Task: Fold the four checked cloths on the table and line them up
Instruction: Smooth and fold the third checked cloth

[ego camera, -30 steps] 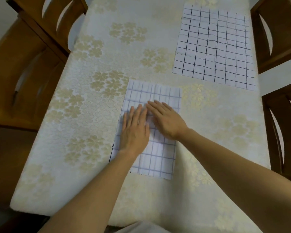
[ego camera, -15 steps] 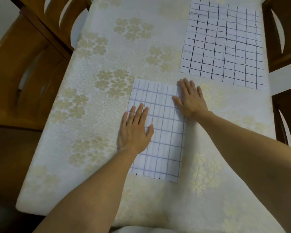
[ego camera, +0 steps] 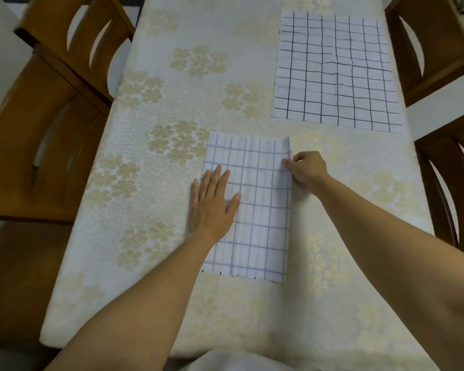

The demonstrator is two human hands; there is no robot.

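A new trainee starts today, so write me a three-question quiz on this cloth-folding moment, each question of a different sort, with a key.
1. True or false: the left hand lies flat on the folded white cloth with blue checks.
2. What does the right hand do? A) pinches that cloth's right edge B) lies flat, palm down C) grips a wooden chair
3. Fill in: the white cloth with black checks lies ____ on the cream flowered tablecloth.
Key: 1 true; 2 A; 3 unfolded.

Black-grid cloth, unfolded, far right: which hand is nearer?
Right. The right hand pinches the folded cloth at its right edge, just short of the black-grid cloth; the left hand lies flat on the folded cloth's left side, farther off.
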